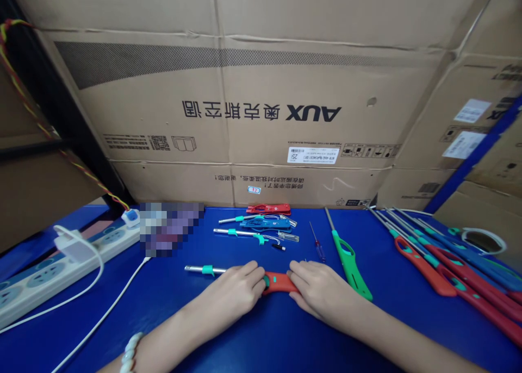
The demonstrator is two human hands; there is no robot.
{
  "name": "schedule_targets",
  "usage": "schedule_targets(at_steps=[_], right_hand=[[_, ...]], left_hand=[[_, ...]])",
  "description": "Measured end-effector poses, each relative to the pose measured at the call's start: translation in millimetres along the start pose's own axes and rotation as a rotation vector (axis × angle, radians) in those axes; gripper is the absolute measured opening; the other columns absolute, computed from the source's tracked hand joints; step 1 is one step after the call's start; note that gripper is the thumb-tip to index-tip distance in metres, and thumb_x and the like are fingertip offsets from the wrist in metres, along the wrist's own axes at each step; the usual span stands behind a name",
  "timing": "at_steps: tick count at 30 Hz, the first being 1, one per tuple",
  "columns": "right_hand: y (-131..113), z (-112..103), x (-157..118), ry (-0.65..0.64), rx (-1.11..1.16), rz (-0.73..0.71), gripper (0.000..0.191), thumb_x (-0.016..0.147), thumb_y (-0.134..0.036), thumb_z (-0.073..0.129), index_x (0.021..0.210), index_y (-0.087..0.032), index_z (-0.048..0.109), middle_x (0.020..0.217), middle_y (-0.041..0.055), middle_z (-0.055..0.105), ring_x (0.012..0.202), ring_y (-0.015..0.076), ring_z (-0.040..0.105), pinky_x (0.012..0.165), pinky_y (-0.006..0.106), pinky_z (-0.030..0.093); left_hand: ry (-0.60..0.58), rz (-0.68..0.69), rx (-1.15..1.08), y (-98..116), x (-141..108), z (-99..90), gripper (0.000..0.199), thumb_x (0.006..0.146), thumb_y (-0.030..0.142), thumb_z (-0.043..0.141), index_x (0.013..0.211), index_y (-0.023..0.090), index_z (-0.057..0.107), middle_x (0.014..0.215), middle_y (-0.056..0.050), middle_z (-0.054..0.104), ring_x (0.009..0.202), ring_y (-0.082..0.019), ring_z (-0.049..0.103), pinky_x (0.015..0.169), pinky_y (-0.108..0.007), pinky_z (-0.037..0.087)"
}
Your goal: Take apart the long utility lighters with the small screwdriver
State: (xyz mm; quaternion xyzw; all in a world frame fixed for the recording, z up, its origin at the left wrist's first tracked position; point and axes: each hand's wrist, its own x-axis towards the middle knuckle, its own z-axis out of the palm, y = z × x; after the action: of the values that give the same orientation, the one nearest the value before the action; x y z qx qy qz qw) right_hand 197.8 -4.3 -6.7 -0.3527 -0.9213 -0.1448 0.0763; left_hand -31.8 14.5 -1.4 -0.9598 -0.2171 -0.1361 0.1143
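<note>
Head view | left fingers [256, 278], right fingers [296, 275] gripping orange handle [281, 284] | handle's ends hidden

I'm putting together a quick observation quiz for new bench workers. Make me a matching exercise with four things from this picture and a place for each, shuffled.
1. Screwdriver
2. Beaded bracelet
3. Orange-handled lighter in the middle
4. Power strip

A. Around the left arm, near the picture's bottom edge
B. On the left side of the blue table, with a white charger on it
C. Lying just left of the green lighter
D. Between the left hand and the right hand, both on it

Pairs: 1-C, 2-A, 3-D, 4-B
</note>
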Motion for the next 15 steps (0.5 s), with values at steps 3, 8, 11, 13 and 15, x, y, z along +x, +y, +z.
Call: schedule_targets(at_steps=[3, 8, 11, 13, 15], right_hand=[[-0.4, -0.9, -0.2, -0.009, 0.017, -0.002, 0.010, 0.083, -0.018, 0.060, 0.089, -0.011, 0.063, 0.090, 0.0105, 0.064, 0.074, 0.0224, 0.063, 0.067, 0.035, 0.052], [-0.5, 1.1, -0.7, -0.005, 0.039, 0.000, 0.012, 0.082, -0.018, 0.062, 0.092, -0.010, 0.063, 0.092, 0.0108, 0.065, 0.077, 0.0236, 0.064, 0.069, 0.036, 0.053], [-0.5, 0.6, -0.1, 0.004, 0.036, -0.003, 0.011, 0.083, -0.018, 0.061, 0.091, -0.011, 0.063, 0.092, 0.0112, 0.065, 0.076, 0.0228, 0.064, 0.069, 0.035, 0.052], [-0.6, -0.6, 0.3, 0.011, 0.032, -0.006, 0.010, 0.083, -0.018, 0.061, 0.090, -0.011, 0.063, 0.091, 0.0110, 0.065, 0.075, 0.0221, 0.064, 0.069, 0.035, 0.052], [-0.7, -1.6, 0.4, 0.015, 0.030, -0.004, 0.010, 0.084, -0.019, 0.060, 0.090, -0.011, 0.063, 0.090, 0.0105, 0.065, 0.076, 0.0221, 0.064, 0.070, 0.035, 0.052]], left_hand=[[-0.020, -0.011, -0.032, -0.8, -0.9, 0.8, 0.019, 0.095, 0.011, 0.048, 0.079, 0.012, 0.058, 0.077, -0.005, 0.056, 0.068, -0.020, 0.049, 0.053, -0.030, 0.036], [-0.030, -0.018, -0.058, -1.4, -1.6, 2.3, 0.016, 0.094, 0.011, 0.050, 0.080, 0.012, 0.058, 0.078, -0.004, 0.056, 0.068, -0.019, 0.048, 0.053, -0.029, 0.034], [-0.029, -0.020, -0.068, -1.2, -1.4, 1.3, 0.016, 0.094, 0.011, 0.050, 0.079, 0.012, 0.057, 0.077, -0.004, 0.056, 0.067, -0.019, 0.047, 0.053, -0.029, 0.033], [-0.037, -0.023, -0.078, -1.2, -1.2, 0.6, 0.015, 0.093, 0.010, 0.051, 0.079, 0.013, 0.057, 0.077, -0.003, 0.056, 0.067, -0.019, 0.047, 0.053, -0.029, 0.032], [-0.046, -0.026, -0.083, -1.4, -1.0, 0.3, 0.013, 0.091, 0.009, 0.053, 0.079, 0.013, 0.057, 0.077, -0.003, 0.056, 0.068, -0.019, 0.047, 0.053, -0.029, 0.032]])
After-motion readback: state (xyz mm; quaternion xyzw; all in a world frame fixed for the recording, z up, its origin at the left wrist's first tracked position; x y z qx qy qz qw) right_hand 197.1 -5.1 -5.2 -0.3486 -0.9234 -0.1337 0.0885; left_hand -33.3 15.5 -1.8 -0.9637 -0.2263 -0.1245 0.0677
